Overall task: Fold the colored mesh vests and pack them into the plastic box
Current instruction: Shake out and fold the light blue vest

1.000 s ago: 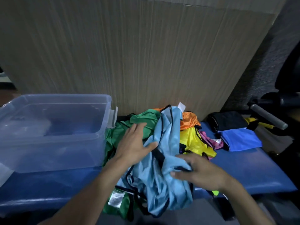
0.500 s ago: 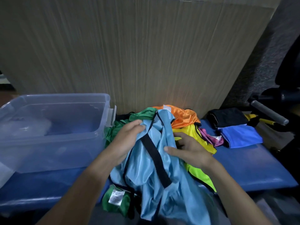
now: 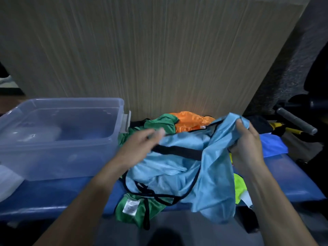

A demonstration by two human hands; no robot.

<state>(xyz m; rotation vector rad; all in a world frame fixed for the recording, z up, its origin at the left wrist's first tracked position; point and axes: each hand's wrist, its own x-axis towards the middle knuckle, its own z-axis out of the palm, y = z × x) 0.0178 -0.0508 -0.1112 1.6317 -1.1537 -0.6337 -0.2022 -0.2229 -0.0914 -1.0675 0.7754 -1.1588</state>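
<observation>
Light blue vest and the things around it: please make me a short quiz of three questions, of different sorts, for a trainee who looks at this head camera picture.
1. True or false: the right hand grips the light blue vest.
2. Which vest lies partly under the light blue vest at the front edge of the blue bench? A) orange B) green C) black
3. Fill in: the plastic box stands to the ___ of the pile of vests.

Key
1. True; its fingers are curled round a bunched upper edge of the cloth, while the left hand is blurred.
2. B; the green vest with a white label.
3. left
</observation>
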